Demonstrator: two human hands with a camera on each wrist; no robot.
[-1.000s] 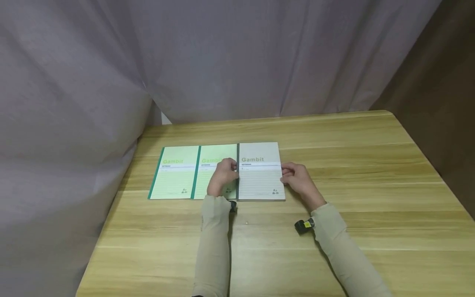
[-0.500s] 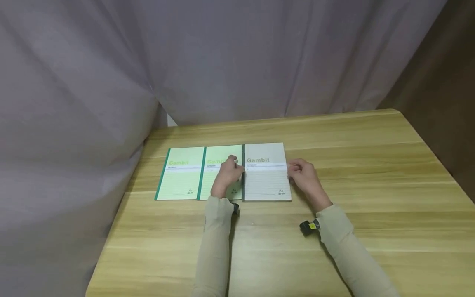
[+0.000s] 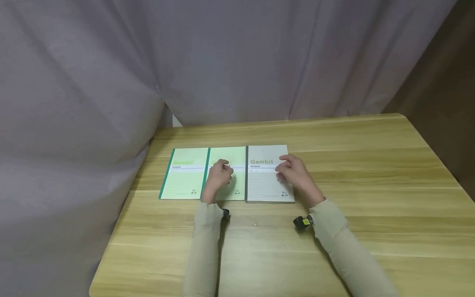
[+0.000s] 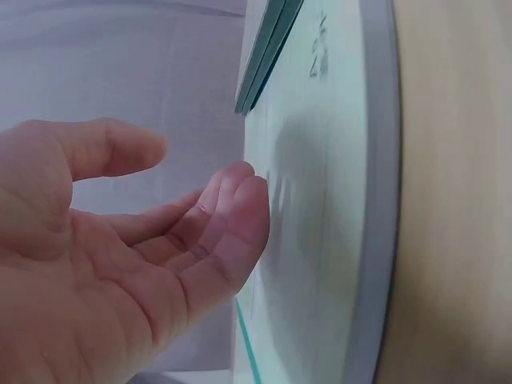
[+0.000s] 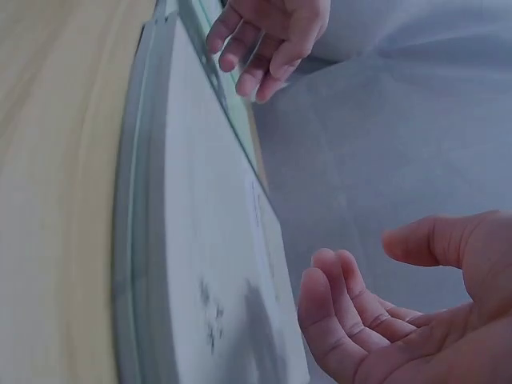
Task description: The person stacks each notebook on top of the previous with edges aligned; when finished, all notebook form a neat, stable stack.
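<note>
Nearest me on the pale wooden table, my left hand hangs relaxed and empty just above the middle light-green paper notebook. My right hand is loosely curved, holding nothing, over the grey paper-covered notebook lying flat at the right end of the row. I judge that one light, thin and a bit floppy, with a smooth cover; its free right edge looks the best place to pinch. Further left lies another green notebook, and beyond hangs a grey curtain.

matt paper notebooks (wood-grain table)
</note>
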